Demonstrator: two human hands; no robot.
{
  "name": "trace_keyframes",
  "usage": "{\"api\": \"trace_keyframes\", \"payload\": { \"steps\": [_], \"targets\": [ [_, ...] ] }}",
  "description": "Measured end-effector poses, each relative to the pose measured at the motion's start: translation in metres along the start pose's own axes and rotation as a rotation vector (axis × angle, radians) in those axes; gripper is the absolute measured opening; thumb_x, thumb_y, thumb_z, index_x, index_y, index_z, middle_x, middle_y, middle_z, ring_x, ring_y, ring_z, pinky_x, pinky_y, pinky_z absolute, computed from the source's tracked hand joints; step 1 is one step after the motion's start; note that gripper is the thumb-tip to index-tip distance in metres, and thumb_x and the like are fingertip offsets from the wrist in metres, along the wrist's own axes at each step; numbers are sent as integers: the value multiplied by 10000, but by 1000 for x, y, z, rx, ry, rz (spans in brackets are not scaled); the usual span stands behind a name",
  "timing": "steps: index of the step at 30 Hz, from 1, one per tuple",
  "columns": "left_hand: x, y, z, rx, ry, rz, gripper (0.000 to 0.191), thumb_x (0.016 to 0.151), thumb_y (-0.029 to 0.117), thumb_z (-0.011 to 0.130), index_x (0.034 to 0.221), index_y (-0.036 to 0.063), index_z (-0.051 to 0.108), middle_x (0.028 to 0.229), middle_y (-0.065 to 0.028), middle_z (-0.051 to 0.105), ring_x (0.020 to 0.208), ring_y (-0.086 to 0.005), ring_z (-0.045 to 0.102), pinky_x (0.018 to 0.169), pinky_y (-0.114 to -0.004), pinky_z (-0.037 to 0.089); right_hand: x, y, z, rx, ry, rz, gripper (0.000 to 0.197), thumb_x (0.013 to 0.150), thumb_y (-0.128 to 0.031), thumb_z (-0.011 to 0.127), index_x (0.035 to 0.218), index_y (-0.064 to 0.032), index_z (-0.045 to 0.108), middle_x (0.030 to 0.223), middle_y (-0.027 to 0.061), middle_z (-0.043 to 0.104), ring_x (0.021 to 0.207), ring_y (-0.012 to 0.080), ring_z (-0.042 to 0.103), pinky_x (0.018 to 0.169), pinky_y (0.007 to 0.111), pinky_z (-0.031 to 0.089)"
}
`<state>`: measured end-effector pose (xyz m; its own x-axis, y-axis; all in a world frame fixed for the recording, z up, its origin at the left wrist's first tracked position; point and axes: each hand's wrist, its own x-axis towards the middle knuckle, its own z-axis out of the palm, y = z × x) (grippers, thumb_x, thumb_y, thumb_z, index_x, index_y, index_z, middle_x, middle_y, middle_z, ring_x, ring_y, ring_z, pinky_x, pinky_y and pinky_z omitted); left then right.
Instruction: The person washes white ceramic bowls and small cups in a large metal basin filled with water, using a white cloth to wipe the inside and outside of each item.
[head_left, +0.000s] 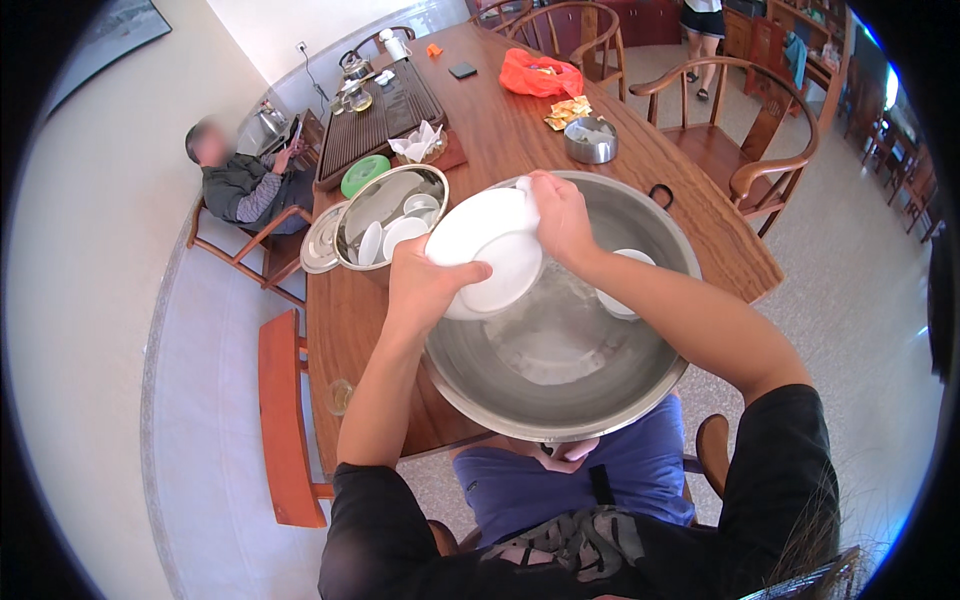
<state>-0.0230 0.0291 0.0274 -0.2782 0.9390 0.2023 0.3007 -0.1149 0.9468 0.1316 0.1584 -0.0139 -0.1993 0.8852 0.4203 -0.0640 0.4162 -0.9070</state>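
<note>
My left hand (427, 281) grips the near-left rim of a white bowl (480, 225), thumb resting by its foot ring. The bowl is tilted, its underside facing me. At its far-right rim, my right hand (559, 217) presses what looks like a white cloth (525, 186), mostly covered by the fingers. Below both hands is a large stainless steel basin (480, 397) that appears to hold shallow water. Another white bowl (624, 289) sits in the basin, partly behind my right forearm. Left of my hands, a steel pot (397, 180) contains several white bowls and dishes (405, 232).
A metal lid (321, 240) and green plastic lid (365, 176) lie beside the pot. Farther back are a slatted tea tray (382, 105), small steel bowl (591, 140) and red plastic bag (540, 73). Seated left is a person (247, 180); wooden chairs (739, 142) flank the table (495, 135).
</note>
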Motion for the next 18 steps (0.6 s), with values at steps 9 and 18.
{"api": "trace_keyframes", "payload": {
  "steps": [9, 18],
  "targets": [
    [3, -2, 4, -225, 92, 73, 457, 666, -16, 834, 1092, -76, 680, 1003, -123, 728, 857, -194, 703, 786, -322, 574, 8, 59, 12, 188, 62, 406, 457, 980, -317, 374, 933, 53, 639, 888, 126, 659, 836, 214, 597, 775, 399, 453],
    [5, 10, -9, -137, -101, -26, 472, 635, 22, 874, 1069, -57, 703, 967, -106, 735, 838, -182, 701, 795, -323, 570, 11, -15, -8, 64, 106, 128, 402, 922, -282, 436, 862, 54, 649, 827, 261, 663, 801, 409, 629, 777, 473, 459]
  ]
}}
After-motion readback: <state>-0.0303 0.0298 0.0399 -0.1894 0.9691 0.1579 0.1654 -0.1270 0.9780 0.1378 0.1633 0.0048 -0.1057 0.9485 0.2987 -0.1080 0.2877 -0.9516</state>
